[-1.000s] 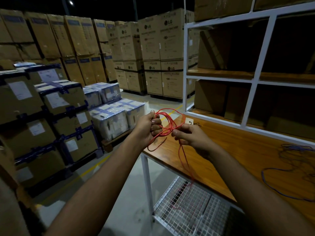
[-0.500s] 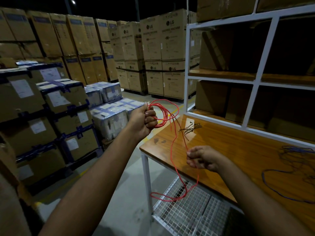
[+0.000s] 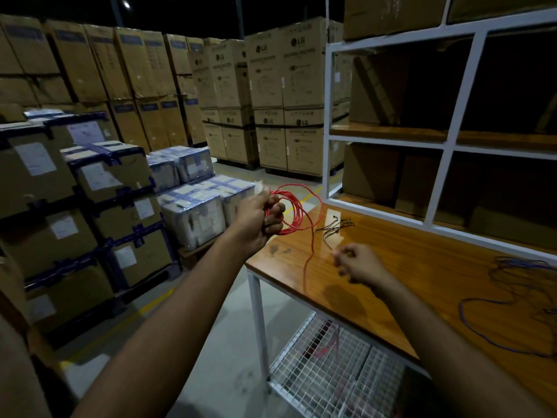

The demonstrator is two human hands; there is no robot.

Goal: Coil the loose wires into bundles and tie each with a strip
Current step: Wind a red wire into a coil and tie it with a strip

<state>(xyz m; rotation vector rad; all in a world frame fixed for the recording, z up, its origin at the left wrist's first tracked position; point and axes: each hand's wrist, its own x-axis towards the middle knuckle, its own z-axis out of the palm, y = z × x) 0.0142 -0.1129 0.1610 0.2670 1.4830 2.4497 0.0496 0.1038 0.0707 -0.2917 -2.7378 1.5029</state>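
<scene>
My left hand (image 3: 256,220) is closed around a coil of red wire (image 3: 297,214), held just off the near left corner of the wooden table (image 3: 422,267). The coil's loose tail (image 3: 308,260) drops across the tabletop and over its front edge. My right hand (image 3: 360,265) hovers above the table to the right of that tail, apart from it. Its fingers are curled and blurred. A few thin black tie strips (image 3: 334,226) lie on the table just beyond the coil. A loose blue wire (image 3: 509,285) sprawls on the table at the right.
A white-framed shelf unit (image 3: 452,140) with cardboard boxes rises at the table's back. A wire-mesh lower shelf (image 3: 331,375) sits under the table, with a bit of red wire on it. Stacked cartons (image 3: 99,188) and pallets fill the floor to the left.
My left hand has kept the red coil, which has gained loops. My right hand pulled the tail out and down, then came up off the wire; the tail is now shorter.
</scene>
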